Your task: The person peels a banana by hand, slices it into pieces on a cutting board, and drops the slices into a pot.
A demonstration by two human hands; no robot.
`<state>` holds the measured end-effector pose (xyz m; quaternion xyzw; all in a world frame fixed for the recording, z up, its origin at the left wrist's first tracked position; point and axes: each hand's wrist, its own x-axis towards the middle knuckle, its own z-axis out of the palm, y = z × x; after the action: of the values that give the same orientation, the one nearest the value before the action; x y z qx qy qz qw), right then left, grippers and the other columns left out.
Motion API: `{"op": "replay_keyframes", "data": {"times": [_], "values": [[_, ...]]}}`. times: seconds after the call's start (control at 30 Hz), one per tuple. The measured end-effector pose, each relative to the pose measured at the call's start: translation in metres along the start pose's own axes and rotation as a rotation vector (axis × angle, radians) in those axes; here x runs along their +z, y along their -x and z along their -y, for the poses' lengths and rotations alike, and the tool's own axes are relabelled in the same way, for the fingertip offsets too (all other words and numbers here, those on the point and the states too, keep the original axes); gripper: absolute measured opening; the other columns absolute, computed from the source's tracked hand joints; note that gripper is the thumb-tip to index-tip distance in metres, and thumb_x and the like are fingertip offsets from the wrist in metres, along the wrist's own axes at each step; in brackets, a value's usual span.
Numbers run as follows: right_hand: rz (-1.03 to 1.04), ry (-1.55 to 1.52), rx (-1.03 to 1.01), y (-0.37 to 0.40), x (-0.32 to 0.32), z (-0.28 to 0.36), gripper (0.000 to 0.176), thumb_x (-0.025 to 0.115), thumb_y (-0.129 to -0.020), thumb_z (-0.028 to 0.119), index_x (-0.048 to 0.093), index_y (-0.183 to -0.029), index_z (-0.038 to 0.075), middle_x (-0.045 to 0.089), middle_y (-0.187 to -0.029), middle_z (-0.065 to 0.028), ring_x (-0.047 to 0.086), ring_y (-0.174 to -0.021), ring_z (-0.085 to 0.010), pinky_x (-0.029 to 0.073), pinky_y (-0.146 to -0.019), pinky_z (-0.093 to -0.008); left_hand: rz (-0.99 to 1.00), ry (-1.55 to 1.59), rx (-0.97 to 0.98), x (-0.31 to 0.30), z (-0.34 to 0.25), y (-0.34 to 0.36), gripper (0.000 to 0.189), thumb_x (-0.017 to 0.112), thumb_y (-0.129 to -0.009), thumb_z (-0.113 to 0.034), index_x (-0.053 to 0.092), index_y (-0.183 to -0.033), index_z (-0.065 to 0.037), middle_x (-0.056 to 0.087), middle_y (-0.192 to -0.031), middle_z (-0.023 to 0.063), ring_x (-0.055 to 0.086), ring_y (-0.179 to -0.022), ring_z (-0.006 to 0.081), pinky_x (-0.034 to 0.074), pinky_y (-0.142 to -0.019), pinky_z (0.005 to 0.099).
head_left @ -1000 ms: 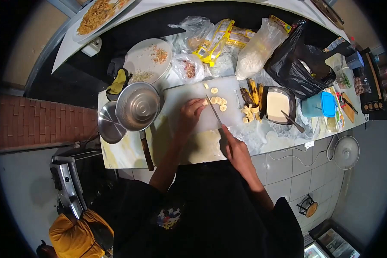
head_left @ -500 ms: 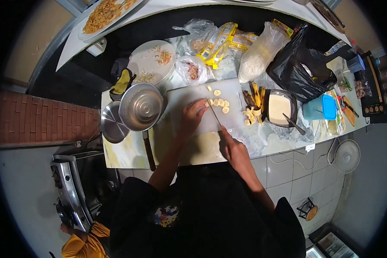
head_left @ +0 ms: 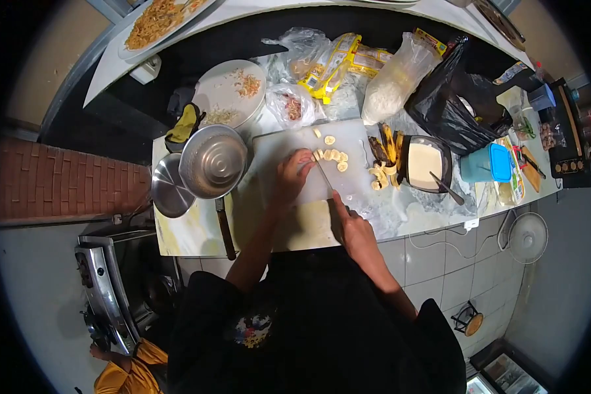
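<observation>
My right hand (head_left: 357, 233) grips a knife, its blade (head_left: 325, 176) slanting up and left over a white cutting board (head_left: 276, 141). The fingers of my left hand (head_left: 294, 172) are closed around a banana at the blade's tip, with most of the fruit hidden under them. Several round banana slices (head_left: 335, 156) lie just right of the blade, and two pieces sit farther back on the board. Banana peels (head_left: 393, 154) rest off the board's right side, beside a dark square bowl of cream-coloured batter (head_left: 425, 164) with a spoon in it.
Metal pans (head_left: 213, 161) and a large white plate with shreds (head_left: 207, 85) stand at the left. Behind the board are plastic bags, one holding white powder (head_left: 391, 92), and a black bag (head_left: 456, 105). A blue-lidded tub (head_left: 499, 163) is right. Another person's orange sleeve (head_left: 134, 374) shows lower left.
The knife blade has shifted slightly, with its handle a little lower and nearer me. My left hand stays on the banana. The whole view has moved slightly.
</observation>
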<state>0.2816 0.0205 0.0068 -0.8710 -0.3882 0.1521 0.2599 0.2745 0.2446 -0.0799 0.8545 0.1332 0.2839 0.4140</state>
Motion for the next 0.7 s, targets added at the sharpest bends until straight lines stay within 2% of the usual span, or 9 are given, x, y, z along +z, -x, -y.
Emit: {"op": "replay_keyframes", "data": {"times": [0.07,0.2,0.27,0.4,0.47,0.57,0.7], "values": [[0.095,0.020,0.080,-0.004,-0.006,0.007,0.086,0.053,-0.075,-0.009,0.027,-0.155,0.011,0.063,-0.079,-0.0295,0.064,-0.071,-0.0456,0.050,-0.067,-0.0530,0.004,-0.008,-0.005,-0.001,0.002,-0.001,0.036,0.076,-0.080,-0.004,0.062,-0.113,-0.007,0.071,-0.100,0.0062,0.068,-0.091,0.0219,0.052,-0.081,0.0354],[0.081,-0.053,0.050,-0.007,-0.023,0.010,0.086,0.054,-0.075,-0.009,0.027,-0.154,0.010,0.064,-0.081,-0.0297,0.063,-0.072,-0.0474,0.050,-0.068,-0.0537,0.069,0.038,-0.051,-0.004,0.002,-0.006,0.038,0.076,-0.079,-0.004,0.062,-0.115,-0.008,0.071,-0.102,0.0054,0.068,-0.093,0.0208,0.051,-0.082,0.0353],[0.194,0.002,0.054,-0.008,-0.028,0.011,0.078,0.057,-0.082,-0.003,0.025,-0.153,0.006,0.063,-0.100,-0.0293,0.064,-0.083,-0.0462,0.053,-0.072,-0.0496,0.081,0.085,-0.083,-0.004,0.000,-0.006,0.038,0.075,-0.079,-0.004,0.062,-0.115,-0.008,0.071,-0.102,0.0052,0.068,-0.094,0.0205,0.050,-0.083,0.0355],[0.181,-0.002,0.035,-0.005,-0.019,0.004,0.081,0.056,-0.081,-0.005,0.022,-0.154,0.006,0.063,-0.098,-0.0304,0.064,-0.083,-0.0464,0.053,-0.072,-0.0497,0.110,0.030,-0.064,-0.006,0.003,-0.005,0.039,0.075,-0.080,-0.004,0.062,-0.116,-0.009,0.071,-0.105,0.0041,0.069,-0.093,0.0191,0.049,-0.085,0.0346],[0.091,-0.046,0.020,-0.004,-0.014,0.000,0.089,0.054,-0.073,-0.011,0.025,-0.155,0.010,0.064,-0.085,-0.0304,0.063,-0.074,-0.0485,0.050,-0.069,-0.0535,0.106,0.049,-0.059,-0.007,0.003,-0.004,0.039,0.074,-0.081,-0.004,0.062,-0.117,-0.009,0.071,-0.105,0.0036,0.069,-0.093,0.0185,0.048,-0.085,0.0344],[0.200,0.087,0.060,-0.006,-0.016,0.004,0.087,0.055,-0.078,-0.008,0.019,-0.155,0.007,0.065,-0.087,-0.0274,0.065,-0.076,-0.0458,0.054,-0.068,-0.0489,0.111,0.029,-0.055,-0.006,0.003,-0.003,0.039,0.074,-0.081,-0.006,0.061,-0.119,-0.010,0.071,-0.107,0.0016,0.069,-0.093,0.0168,0.047,-0.082,0.0338],[0.228,0.104,0.064,-0.010,-0.019,0.005,0.087,0.057,-0.077,-0.007,0.020,-0.155,0.006,0.064,-0.080,-0.0279,0.064,-0.073,-0.0452,0.053,-0.067,-0.0493,0.121,-0.040,-0.067,-0.006,0.005,-0.003,0.040,0.074,-0.082,-0.008,0.061,-0.119,-0.012,0.071,-0.108,0.0007,0.069,-0.093,0.0153,0.046,-0.081,0.0329]]}}
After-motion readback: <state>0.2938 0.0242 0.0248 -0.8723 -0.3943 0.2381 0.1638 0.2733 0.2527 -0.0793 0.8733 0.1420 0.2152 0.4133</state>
